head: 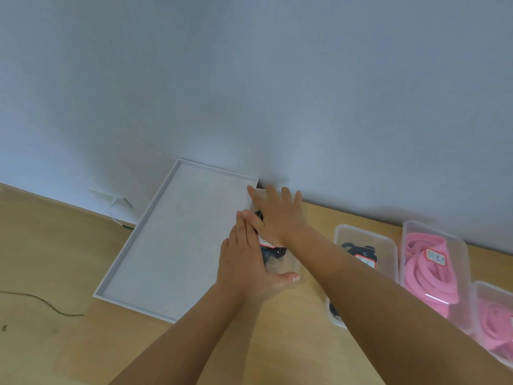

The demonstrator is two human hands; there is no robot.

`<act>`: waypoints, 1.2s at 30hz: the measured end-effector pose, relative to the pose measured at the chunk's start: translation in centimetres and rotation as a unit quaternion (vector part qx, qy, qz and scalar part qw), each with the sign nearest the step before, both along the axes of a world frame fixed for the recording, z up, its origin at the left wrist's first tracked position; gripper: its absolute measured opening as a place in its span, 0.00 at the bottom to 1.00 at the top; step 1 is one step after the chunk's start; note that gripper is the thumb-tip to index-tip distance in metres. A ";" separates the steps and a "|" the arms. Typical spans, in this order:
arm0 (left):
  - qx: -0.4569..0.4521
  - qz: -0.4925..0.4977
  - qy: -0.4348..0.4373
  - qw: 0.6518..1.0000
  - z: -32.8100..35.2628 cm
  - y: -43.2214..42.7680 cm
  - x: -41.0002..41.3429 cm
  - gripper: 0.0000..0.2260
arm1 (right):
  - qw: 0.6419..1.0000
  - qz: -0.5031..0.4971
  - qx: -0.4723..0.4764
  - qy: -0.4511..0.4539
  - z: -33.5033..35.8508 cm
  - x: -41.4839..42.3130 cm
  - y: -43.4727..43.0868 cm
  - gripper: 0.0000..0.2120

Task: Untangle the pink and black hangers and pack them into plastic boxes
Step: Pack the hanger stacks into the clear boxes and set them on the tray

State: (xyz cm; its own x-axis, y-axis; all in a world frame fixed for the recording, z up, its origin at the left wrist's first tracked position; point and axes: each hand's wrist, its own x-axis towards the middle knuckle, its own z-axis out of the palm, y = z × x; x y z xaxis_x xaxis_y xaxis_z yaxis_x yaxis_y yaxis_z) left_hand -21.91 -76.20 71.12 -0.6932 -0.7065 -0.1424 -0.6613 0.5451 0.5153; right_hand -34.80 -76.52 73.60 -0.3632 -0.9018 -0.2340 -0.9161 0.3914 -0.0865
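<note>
A clear plastic box point(288, 266) with black hangers point(273, 255) and a red-edged label inside lies on the wooden table next to the white tray. My right hand point(277, 218) lies flat on the far part of its top, fingers straight. My left hand point(247, 262) rests flat along its left side, thumb across the near end. To the right stand another clear box with black hangers point(361, 254), then a box of pink hangers point(429, 270), then a second pink box point(497, 326) at the frame's right edge.
A shallow white tray point(155, 240) lies left of the hands, its far end against the pale wall point(249, 79). A white cable point(115, 209) runs by the wall. A thin dark cord point(41, 301) lies on the wooden table point(41, 245) at the left.
</note>
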 end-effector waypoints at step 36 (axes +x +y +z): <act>0.131 0.048 0.087 0.986 2.7 12.4 -0.1 0.16 | 0.978 -0.164 -0.127 -0.035 1.7 -6.1 14.4 0.18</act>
State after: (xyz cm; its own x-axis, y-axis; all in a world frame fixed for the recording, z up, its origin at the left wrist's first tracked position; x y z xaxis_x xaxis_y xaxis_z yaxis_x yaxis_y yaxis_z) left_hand -21.99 -63.84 73.78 -0.6546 -0.7252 -0.2136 -0.5933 0.3178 0.7396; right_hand -40.85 -62.07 75.27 -0.6343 -0.7712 -0.0532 -0.7325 0.6216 -0.2775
